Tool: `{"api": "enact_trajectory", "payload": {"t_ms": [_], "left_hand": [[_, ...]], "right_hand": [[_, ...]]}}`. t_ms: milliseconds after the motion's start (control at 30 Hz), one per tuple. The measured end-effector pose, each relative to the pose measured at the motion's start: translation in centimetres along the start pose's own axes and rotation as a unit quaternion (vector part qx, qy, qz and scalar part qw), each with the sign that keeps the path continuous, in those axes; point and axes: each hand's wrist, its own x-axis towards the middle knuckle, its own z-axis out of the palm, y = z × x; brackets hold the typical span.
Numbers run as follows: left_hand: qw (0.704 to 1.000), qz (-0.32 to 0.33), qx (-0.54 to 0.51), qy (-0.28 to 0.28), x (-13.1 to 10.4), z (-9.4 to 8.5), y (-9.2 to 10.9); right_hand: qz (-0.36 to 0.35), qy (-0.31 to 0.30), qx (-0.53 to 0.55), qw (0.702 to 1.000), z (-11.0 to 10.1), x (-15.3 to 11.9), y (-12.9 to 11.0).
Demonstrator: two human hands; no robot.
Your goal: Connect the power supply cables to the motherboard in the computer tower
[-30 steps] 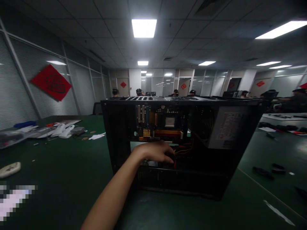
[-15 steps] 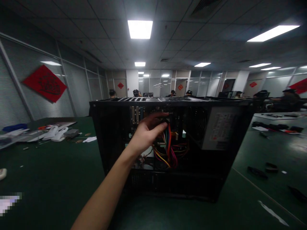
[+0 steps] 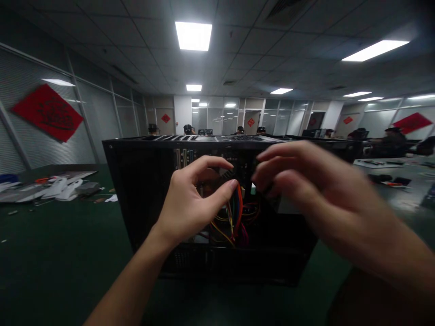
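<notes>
1 PC case (image 3: 136,190) on worktop (image 3: 61,253), in from its L edge. My L hand (image 3: 188,199) pinches 1 cable bundle (image 3: 239,203) inside; connector mostly hidden. My R hand (image 3: 326,203), blurred, fingers loosely apart, blocks most of PSU (image 3: 287,206).

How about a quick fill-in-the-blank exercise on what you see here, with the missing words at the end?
1. Of the left hand and the right hand, the one gripping the connector on the coloured wires is the ____.
2. The tabletop under the open computer case is coloured ____.
3. The large diamond-shaped sign on the wall at far left is coloured ____.
Missing words: left; green; red.
</notes>
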Motion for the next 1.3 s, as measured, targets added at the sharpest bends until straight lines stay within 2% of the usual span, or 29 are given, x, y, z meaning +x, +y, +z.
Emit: {"api": "enact_trajectory", "payload": {"t_ms": [133, 200, 300, 400, 500, 567, 667, 733, 867, 933, 1300], "left_hand": [[0.999, 0.031, 0.016, 0.036, -0.1, -0.3, 0.7], [0.998, 0.042, 0.025, 0.034, -0.1, -0.8, 0.9], [0.998, 0.054, 0.04, -0.013, 0.0, -2.1, 1.0], [0.986, 0.058, 0.064, -0.145, 0.2, -4.1, 0.8], [0.954, 0.075, 0.107, -0.27, 0.4, -5.7, 0.5], [0.943, 0.093, 0.132, -0.291, 0.5, -6.0, 0.3], [0.937, 0.113, 0.146, -0.297, 0.6, -5.7, 0.3], [0.939, 0.126, 0.151, -0.281, 0.6, -5.2, 0.3], [0.963, 0.155, 0.158, -0.155, 0.4, -4.4, 0.5], [0.966, 0.17, 0.16, -0.116, 0.3, -4.2, 0.6], [0.952, 0.214, 0.211, -0.06, 0.3, -3.7, -0.2]], "right_hand": [[-0.003, -0.149, 0.035, 0.988, 1.8, 0.5, 0.2], [-0.013, -0.174, 0.078, 0.982, 2.4, 0.8, 0.2], [-0.016, -0.154, 0.147, 0.977, 2.4, 1.1, 0.1], [0.012, -0.106, 0.188, 0.976, 1.9, 1.3, 0.5], [0.045, -0.04, 0.193, 0.979, 1.2, 1.3, 1.1], [0.055, -0.014, 0.195, 0.979, 0.8, 1.3, 1.5], [0.061, -0.025, 0.21, 0.976, 0.4, 1.2, 1.7], [0.067, -0.039, 0.217, 0.973, 0.3, 1.1, 1.5], [0.07, -0.043, 0.205, 0.975, 0.9, 1.2, 0.7], [0.065, -0.04, 0.197, 0.977, 1.3, 1.2, 0.4], [0.08, -0.04, 0.217, 0.972, 2.6, 2.0, 0.0]]}}
